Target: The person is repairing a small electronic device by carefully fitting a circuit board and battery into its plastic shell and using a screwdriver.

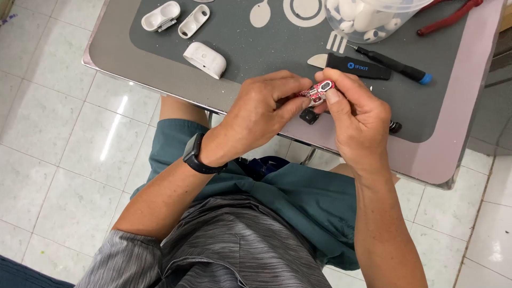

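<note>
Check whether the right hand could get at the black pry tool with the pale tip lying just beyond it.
Probably yes: the black pry tool lies uncovered just past the right hand, but both hands pinch a small red part, so its fingers are occupied.

The single head-worn camera looks steeply down from the person's own viewpoint, close over the left hand [261,109] and right hand [354,114], taking in the near edge of the tabletop [160,80], the lap, and tiled floor [58,138] either side.

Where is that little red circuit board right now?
In the head view, the red circuit board is pinched between the left hand and right hand, just below the black pry tool.
</note>
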